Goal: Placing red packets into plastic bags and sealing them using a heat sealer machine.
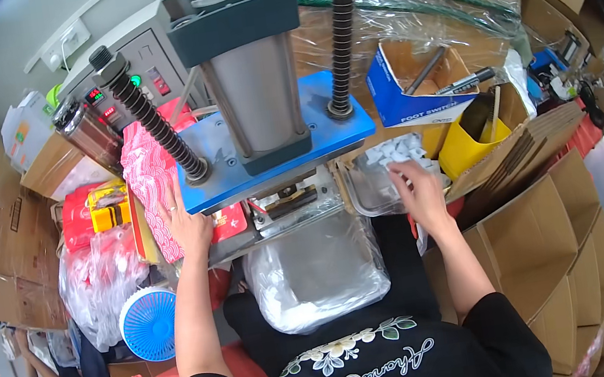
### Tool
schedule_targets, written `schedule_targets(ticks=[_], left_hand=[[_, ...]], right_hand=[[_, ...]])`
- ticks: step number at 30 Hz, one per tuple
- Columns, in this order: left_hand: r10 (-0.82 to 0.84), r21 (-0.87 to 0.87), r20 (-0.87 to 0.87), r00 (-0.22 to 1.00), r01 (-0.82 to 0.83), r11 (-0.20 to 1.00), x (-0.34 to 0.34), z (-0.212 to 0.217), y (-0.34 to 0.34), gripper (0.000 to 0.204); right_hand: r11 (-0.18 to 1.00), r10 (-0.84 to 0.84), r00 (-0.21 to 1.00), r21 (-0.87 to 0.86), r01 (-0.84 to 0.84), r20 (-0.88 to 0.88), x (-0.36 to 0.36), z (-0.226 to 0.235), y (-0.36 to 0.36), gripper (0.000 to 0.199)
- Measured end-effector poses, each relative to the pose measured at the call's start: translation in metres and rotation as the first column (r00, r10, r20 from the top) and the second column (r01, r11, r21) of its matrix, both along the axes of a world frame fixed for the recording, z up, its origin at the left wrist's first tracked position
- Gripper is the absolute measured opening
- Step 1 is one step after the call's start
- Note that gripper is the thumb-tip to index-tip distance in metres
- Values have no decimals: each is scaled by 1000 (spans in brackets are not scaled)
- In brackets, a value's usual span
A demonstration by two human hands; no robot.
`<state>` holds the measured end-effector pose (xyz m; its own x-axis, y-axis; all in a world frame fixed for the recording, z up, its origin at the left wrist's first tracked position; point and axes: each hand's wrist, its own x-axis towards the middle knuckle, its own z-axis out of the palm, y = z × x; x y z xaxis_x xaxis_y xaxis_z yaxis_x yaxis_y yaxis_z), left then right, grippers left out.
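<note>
- While seated before a blue-plated pneumatic press with two black springs and a grey cylinder [261, 117], both hands kept well apart, one to each side of the machine.
- Left hand [187, 224] laid flat, fingers stretched out, on a red-and-white patterned flat packet [148, 175] at the left edge of the press base; nothing clamped, palm down, forearm rising straight from the lower edge.
- Right hand [418, 188] reaching into a shallow metal tray of small white pieces [380, 170] just right of the press; fingers curled down among the pieces, whether any piece is pinched cannot be told.
- Small red card [229, 222] lying on the press bed under the blue plate, just beside the left hand.
- Clear plastic bag holding a grey tray [318, 275] resting on the lap, between the two forearms.
- Blue-and-white open cardboard box [412, 92] behind the metal tray, with a marker pen and a metal tool inside.
- Yellow plastic tub [466, 146] right of the metal tray, touching flattened brown cardboard sheets [524, 146].
- Red and yellow packages [97, 213] stacked left of the patterned packet, above clear bags of red-and-white goods.
- Round blue-and-white small fan [149, 323] low at the left, near the left elbow.
- Grey control box with a green button and red displays [139, 72] behind the press.
- Brown cardboard cartons [557, 245] crowded along the right side.
</note>
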<state>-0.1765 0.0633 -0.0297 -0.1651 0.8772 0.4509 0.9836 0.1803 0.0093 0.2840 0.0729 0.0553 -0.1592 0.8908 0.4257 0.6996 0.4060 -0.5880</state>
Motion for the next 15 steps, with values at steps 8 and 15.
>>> schedule_targets(ticks=[8,15], left_hand=[[65,141,174,983,-90,986,23,19,-24,63],[-61,63,315,947,43,997,86,22,-122,56]], right_hand=[[996,-62,950,79,40,307,-5,-42,44,25],[1000,22,994,0,-23,110,-2,-37,38,20]])
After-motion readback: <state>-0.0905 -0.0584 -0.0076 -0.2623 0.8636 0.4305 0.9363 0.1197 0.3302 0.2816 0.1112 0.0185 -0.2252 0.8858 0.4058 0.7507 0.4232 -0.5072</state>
